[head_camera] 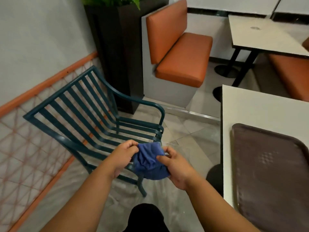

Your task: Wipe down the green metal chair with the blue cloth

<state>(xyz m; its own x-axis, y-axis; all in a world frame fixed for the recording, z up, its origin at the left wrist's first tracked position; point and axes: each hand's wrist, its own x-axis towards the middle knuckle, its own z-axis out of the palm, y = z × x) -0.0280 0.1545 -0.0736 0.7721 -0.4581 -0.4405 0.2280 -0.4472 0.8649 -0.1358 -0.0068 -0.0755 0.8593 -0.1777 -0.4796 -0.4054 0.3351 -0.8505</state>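
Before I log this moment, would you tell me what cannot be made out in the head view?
- Green metal chair: its front seat edge and near front corner are hidden behind the hands and the blue cloth.
- Left hand and right hand: fingertips buried in cloth folds.
- Brown tray: cut off by the right and bottom edges.
- Plant: cut off by the top edge.
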